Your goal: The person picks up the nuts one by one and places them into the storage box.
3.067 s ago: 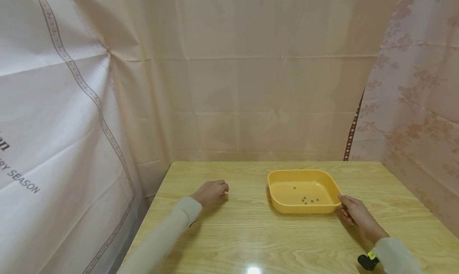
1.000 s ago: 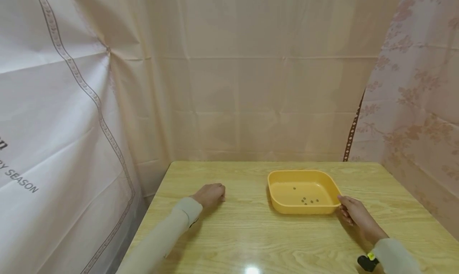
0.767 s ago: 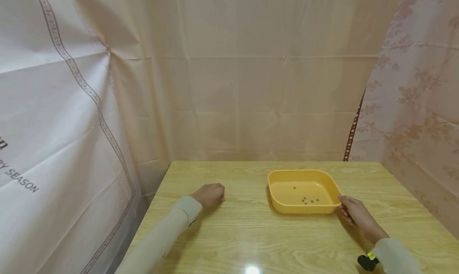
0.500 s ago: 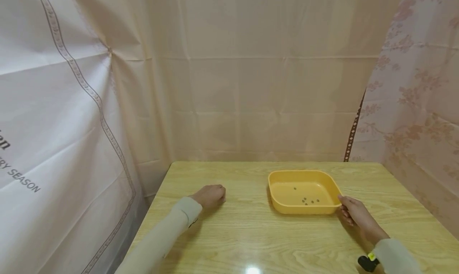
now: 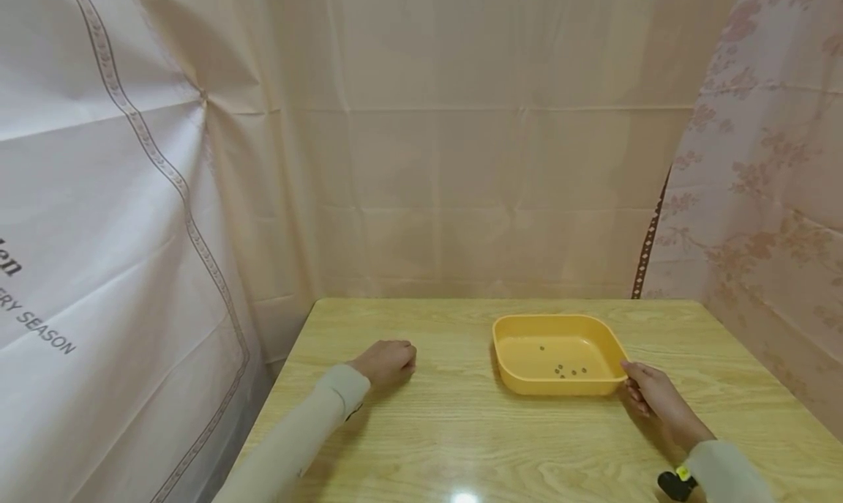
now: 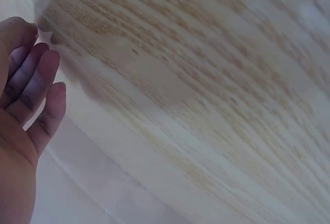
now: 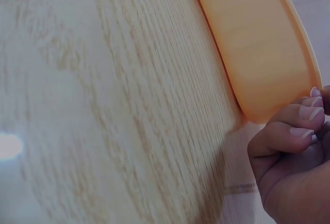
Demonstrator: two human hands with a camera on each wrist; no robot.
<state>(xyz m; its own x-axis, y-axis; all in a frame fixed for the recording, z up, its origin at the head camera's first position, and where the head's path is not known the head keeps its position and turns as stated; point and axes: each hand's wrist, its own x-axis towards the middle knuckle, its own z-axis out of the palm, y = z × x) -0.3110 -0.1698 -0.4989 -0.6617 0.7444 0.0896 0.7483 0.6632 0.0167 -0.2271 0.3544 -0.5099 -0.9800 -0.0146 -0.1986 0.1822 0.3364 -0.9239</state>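
A yellow rectangular tray stands on the wooden table, right of centre, with several tiny grey ring-like pieces on its floor. At its near right corner my right hand pinches the rim between thumb and fingers; the right wrist view shows the curled fingers against the tray wall. My left hand is low over the table, left of the tray and apart from it. In the left wrist view its fingers bend towards the thumb. I cannot tell whether something small is between these fingertips.
The light wood-grain table ends in front of a beige curtain. Pale printed sheets hang at the left, and a floral one at the right. A black device with a yellow mark is at the right sleeve.
Compared with three seconds ago, my left hand's fingers have drawn in and turned down towards the table. My right hand and the tray keep their places.
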